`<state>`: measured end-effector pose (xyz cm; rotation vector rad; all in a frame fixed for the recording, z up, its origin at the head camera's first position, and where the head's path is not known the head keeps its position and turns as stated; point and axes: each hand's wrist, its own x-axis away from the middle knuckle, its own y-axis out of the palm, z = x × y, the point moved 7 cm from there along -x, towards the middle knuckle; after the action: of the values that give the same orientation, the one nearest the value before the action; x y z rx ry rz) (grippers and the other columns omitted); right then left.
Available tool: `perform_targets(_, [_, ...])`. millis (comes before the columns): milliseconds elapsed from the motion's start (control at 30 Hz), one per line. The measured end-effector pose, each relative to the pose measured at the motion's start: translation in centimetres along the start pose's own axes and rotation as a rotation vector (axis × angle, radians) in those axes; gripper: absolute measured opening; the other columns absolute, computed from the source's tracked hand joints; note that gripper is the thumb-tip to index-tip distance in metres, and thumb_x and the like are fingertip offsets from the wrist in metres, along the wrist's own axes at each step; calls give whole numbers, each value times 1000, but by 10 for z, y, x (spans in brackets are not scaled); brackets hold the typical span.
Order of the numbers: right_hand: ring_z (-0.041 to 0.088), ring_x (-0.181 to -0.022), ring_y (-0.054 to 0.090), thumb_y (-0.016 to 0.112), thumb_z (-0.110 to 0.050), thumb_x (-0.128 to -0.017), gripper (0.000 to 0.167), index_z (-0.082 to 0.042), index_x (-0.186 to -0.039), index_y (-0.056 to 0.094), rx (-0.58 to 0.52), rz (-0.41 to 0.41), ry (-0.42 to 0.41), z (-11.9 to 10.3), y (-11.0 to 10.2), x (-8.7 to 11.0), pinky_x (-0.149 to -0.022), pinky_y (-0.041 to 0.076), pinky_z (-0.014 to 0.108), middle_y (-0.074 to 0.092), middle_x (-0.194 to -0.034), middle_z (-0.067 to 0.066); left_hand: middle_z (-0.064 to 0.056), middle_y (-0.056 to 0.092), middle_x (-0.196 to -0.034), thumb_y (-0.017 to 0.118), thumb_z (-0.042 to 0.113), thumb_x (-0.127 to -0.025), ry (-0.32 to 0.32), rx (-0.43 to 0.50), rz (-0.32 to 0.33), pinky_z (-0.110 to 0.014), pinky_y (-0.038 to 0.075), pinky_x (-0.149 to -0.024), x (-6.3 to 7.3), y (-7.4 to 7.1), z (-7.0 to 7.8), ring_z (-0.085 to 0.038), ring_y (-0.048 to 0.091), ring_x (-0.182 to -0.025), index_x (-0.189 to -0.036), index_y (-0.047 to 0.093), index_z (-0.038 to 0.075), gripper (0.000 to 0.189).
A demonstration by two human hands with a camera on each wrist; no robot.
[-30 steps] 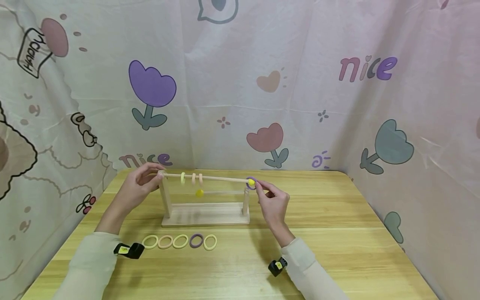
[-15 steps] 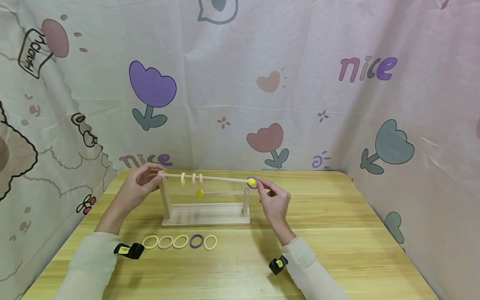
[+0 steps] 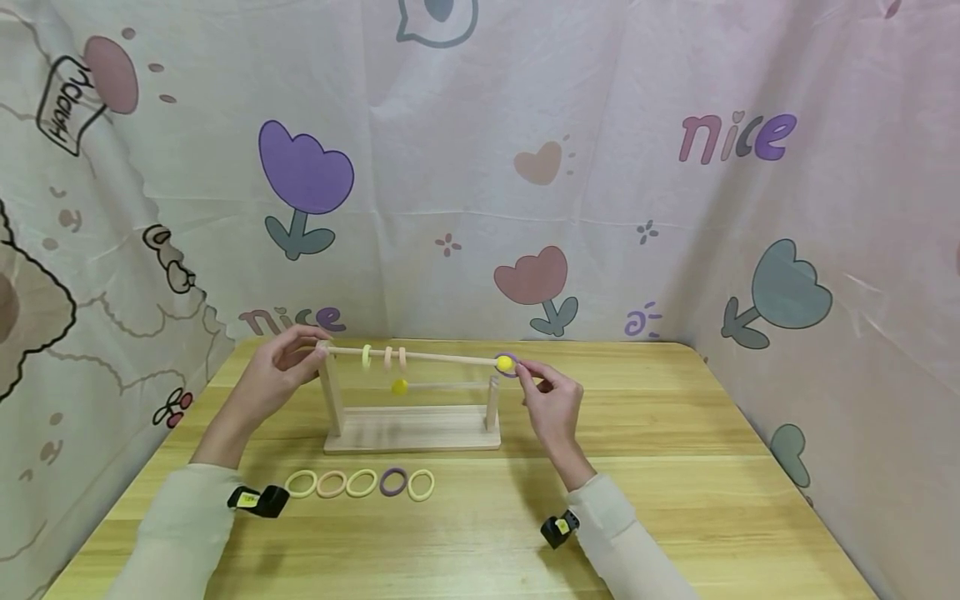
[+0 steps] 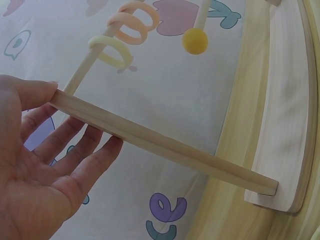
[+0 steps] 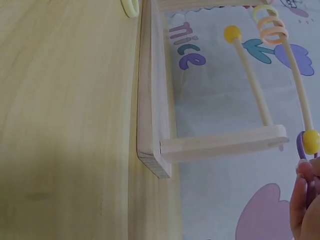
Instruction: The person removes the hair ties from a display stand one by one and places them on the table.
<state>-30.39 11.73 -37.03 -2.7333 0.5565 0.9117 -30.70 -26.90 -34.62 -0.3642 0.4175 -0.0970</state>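
A wooden rack (image 3: 412, 429) with two upright posts stands on the table. My left hand (image 3: 273, 375) grips the top of the left post (image 4: 165, 142), thumb on one side and fingers on the other. From there a rod (image 3: 450, 358) runs right, carrying a pale yellow-green ring (image 3: 366, 357) and two peach rings (image 4: 127, 28). At its free end is a yellow ball (image 5: 311, 142). My right hand (image 3: 553, 406) pinches a purple ring (image 5: 300, 145) at that ball; whether the ring encircles it is unclear. A lower rod from the right post (image 5: 225, 144) ends in another yellow ball (image 3: 400, 387).
In front of the rack, several loose rings lie in a row: pale yellow ones (image 3: 301, 472), a peach one (image 3: 320, 490) and a purple one (image 3: 383, 486). A patterned cloth (image 3: 450, 167) hangs behind the wooden table (image 3: 660, 500).
My right hand has shifted very slightly to the right with the purple ring. The left hand keeps its hold on the post, and the rings on the rod stay put.
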Motion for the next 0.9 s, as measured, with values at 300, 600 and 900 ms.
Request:
perform_targets(300, [-9, -42, 45, 76, 9, -87, 8, 12, -94, 77, 21, -18, 34, -4, -5, -2, -39, 28, 1, 74, -82, 31, 16, 66, -113, 58, 15, -106, 3, 2, 0, -17, 60, -83, 0, 0, 0, 3, 68, -106, -125, 60, 12, 19])
perform_targets(600, [6, -57, 61, 79, 2, -87, 10, 7, -95, 79, 46, -78, 70, 30, -13, -10, -51, 45, 5, 77, -87, 27, 15, 66, -115, 58, 15, -106, 0, -2, -1, -16, 60, -83, 0, 0, 0, 3, 67, -107, -125, 60, 13, 19])
perform_targets(900, [2, -72, 65, 82, -6, -88, 11, -2, -98, 81, 56, -193, 29, 23, -25, -13, -66, 56, 12, 79, -93, 18, 16, 65, -115, 58, 17, -106, -12, -22, 1, -15, 59, -83, 0, 0, 1, 6, 66, -107, -128, 57, 6, 24])
